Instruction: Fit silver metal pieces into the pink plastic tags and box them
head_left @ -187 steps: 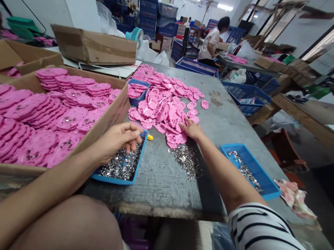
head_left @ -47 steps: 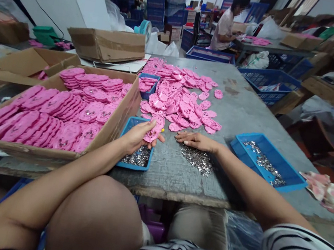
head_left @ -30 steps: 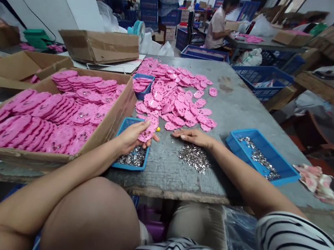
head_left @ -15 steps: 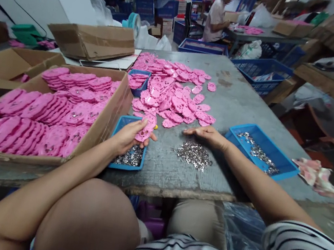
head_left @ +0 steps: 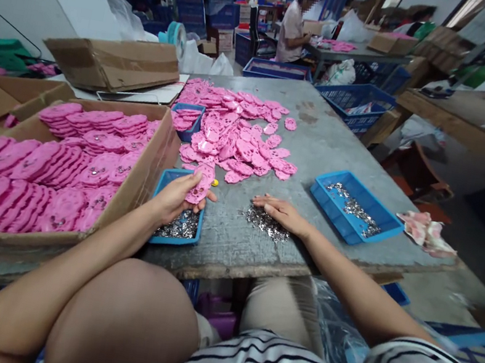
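My left hand [head_left: 175, 198] grips a pink, scallop-edged plastic piece [head_left: 200, 184] between thumb and fingers. It is held above a blue tray [head_left: 195, 241] that contains small shiny metal parts [head_left: 181, 225]. My right hand [head_left: 281, 213] lies flat, fingers stretched out, on the far side of a pile of small metal parts [head_left: 268, 226] on the table, covering some of them. What the metal parts are exactly is too small to tell. Behind my hands spreads a heap of similar pink pieces [head_left: 244, 144].
A cardboard box [head_left: 164, 152] at left holds rows of pink pieces. Right of the pile stands another blue tray [head_left: 351, 231] with metal parts. A crumpled cloth [head_left: 425, 232] lies near the grey table's [head_left: 307, 136] right edge. Across the room, a person [head_left: 293, 28] sits at another table.
My right hand has come down onto the metal pile and flattened over its far part. My left hand still holds the pink piece. The whole view has shifted slightly.
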`<state>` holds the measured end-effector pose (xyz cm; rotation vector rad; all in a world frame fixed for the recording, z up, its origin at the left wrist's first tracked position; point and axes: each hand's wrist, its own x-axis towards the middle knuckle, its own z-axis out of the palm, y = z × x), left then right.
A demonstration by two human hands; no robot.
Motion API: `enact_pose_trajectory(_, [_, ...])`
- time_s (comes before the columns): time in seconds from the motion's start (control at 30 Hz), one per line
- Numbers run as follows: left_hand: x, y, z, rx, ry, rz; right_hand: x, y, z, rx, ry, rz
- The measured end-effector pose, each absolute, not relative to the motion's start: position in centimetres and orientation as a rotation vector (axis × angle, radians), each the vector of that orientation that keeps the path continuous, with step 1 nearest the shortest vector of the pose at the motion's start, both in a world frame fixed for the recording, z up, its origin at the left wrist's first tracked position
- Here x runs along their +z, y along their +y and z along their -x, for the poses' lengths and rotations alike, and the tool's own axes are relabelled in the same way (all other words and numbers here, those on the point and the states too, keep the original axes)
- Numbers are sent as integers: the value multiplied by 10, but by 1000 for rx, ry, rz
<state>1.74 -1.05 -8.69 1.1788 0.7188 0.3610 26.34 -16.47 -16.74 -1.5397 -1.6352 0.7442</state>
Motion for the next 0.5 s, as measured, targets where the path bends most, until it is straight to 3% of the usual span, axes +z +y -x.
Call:
enact_pose_trajectory(0.13, [-81,-14,-18,356,736,-1177,-167,-176,-256,714,-1429,1597])
enact_pose_trajectory(0.3, [-79,-16,-19,344,732,-1170,-178,-202,-249,433,-994,1719])
enact_pose_trajectory(0.5, [-81,-14,-20,345,709,-1181,-187,-200,-229,297,-912,1787])
